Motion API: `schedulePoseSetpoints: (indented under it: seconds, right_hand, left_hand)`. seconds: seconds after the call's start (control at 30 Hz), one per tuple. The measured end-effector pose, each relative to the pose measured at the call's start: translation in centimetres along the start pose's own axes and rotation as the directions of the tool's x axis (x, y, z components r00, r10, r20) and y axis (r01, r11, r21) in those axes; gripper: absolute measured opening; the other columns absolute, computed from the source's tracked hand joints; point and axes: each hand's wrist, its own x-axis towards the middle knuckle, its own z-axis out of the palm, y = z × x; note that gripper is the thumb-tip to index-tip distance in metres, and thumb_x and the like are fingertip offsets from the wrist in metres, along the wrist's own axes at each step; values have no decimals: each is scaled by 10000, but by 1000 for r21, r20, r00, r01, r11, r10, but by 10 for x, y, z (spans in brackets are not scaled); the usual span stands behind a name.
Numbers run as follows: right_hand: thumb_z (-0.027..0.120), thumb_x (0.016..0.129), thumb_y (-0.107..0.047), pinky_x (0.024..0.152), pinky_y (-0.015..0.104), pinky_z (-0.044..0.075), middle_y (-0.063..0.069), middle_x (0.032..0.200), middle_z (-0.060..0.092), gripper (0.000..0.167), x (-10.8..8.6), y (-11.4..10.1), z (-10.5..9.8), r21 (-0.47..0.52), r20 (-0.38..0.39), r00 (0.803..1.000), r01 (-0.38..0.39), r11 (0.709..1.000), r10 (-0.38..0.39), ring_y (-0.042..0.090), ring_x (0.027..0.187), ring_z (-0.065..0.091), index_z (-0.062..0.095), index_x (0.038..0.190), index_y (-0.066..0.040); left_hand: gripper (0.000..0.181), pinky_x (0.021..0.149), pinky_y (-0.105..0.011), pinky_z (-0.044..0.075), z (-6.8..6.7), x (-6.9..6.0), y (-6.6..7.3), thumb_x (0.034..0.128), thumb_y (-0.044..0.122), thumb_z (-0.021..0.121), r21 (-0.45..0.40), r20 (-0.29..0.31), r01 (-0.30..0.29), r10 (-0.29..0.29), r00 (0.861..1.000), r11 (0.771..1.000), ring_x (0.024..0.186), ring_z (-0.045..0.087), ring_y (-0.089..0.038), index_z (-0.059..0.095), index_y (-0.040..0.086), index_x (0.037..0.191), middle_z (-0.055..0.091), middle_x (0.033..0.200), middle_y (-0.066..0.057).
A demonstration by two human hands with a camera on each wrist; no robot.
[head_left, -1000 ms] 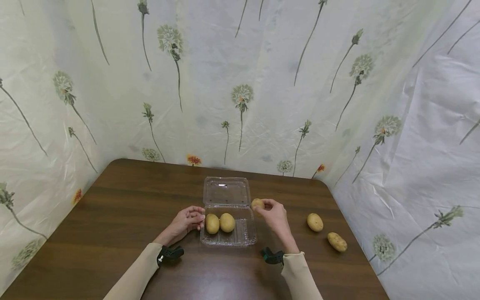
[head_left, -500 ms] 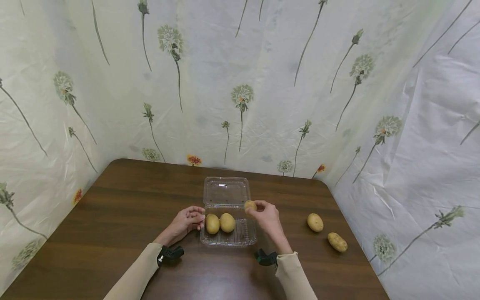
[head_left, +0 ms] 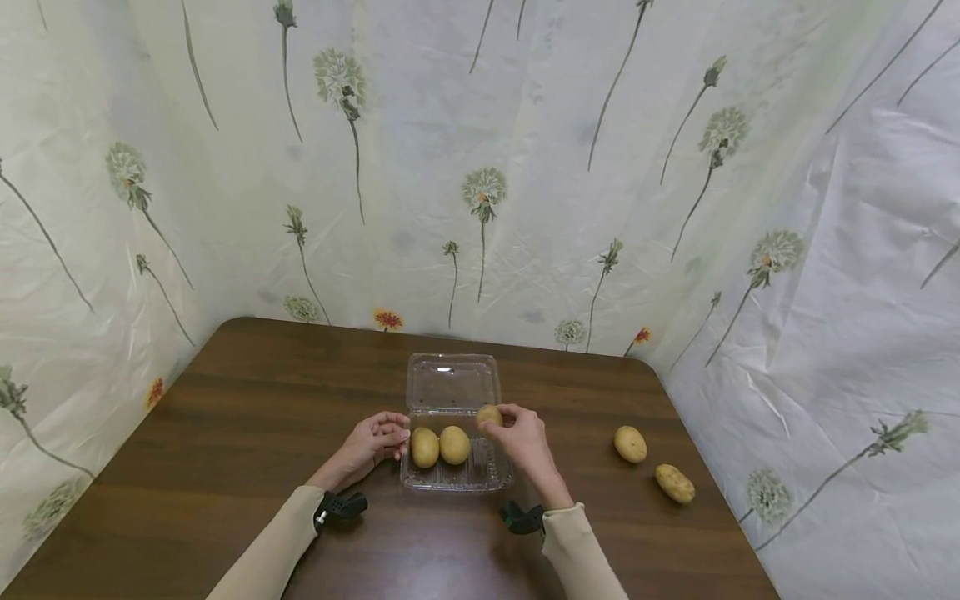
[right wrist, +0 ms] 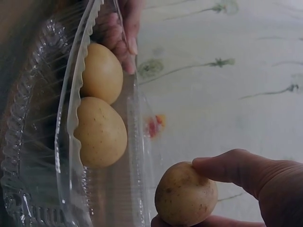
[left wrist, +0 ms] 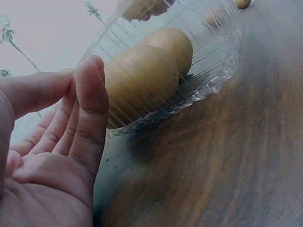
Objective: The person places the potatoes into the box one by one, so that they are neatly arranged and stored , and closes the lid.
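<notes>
A clear plastic container [head_left: 491,475] stands with its lid [head_left: 453,382] raised at the back. Two potatoes [head_left: 425,448] [right wrist: 101,132] lie side by side in its left part. My left hand [head_left: 367,446] pinches the container's left rim between thumb and fingers, as the left wrist view shows [left wrist: 61,113]. My right hand [head_left: 525,437] holds a third potato [head_left: 489,416] above the container's right back part. In the right wrist view this potato [right wrist: 186,194] is gripped between thumb and fingers, apart from the other two.
Two more potatoes, one rounder [head_left: 630,445] and one longer [head_left: 675,484], lie on the brown wooden table [head_left: 247,400] to the right of my right hand. A flower-patterned sheet [head_left: 405,167] hangs behind the table and along its sides.
My right hand has moved left with its potato, from beside the container's right edge to over it. The left hand, the container and the other potatoes have not moved.
</notes>
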Motion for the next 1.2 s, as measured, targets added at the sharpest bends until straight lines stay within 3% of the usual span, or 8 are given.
schedulePoseSetpoints:
  seconds: [0.17, 0.3, 0.53, 0.77, 1.2]
  right_hand:
    - [760, 792, -214, 691, 283, 529, 124, 958, 715, 406, -1, 1, 4, -29, 11, 1000, 18, 999, -18, 196, 856, 655, 680, 1118, 15]
    - [760, 793, -198, 679, 279, 524, 120, 950, 709, 398, -1, 3, 8, -41, 31, 999, 37, 998, -35, 188, 832, 646, 677, 1116, 19]
    - [757, 793, -175, 690, 297, 524, 121, 946, 709, 382, -3, 0, 13, -56, 38, 997, 62, 996, -60, 194, 833, 638, 678, 1113, 18]
    - [770, 784, -161, 738, 336, 537, 133, 961, 712, 410, -2, 3, 20, -78, 19, 998, 57, 995, -55, 209, 858, 647, 662, 1131, 29]
    - [732, 782, -119, 624, 288, 525, 165, 1000, 703, 390, -3, 1, 26, -148, 10, 998, 68, 987, -68, 197, 767, 631, 655, 1133, 31]
  left_hand:
    - [337, 627, -225, 520, 1, 0, 1, 972, 2, 526, -19, 6, 7, -7, 1000, 1000, 708, 619, -107, 373, -124, 1246, 632, 828, -15]
    - [357, 632, -231, 523, 7, -5, 10, 965, 1, 538, -24, 2, 20, -20, 1000, 1000, 706, 620, -113, 365, -146, 1241, 635, 816, -27]
    - [338, 623, -218, 516, 0, 0, -3, 969, 36, 550, -15, -13, 4, -4, 1000, 1000, 708, 618, -106, 394, -93, 1241, 635, 821, 1]
    - [357, 627, -228, 518, 1, 0, -1, 969, 11, 537, -22, -8, 21, -21, 1000, 1000, 704, 617, -111, 372, -122, 1256, 634, 818, -8]
    - [339, 626, -219, 518, 1, 2, -1, 970, 39, 551, -3, -13, 10, -10, 1000, 1000, 712, 620, -105, 395, -89, 1242, 631, 828, -1]
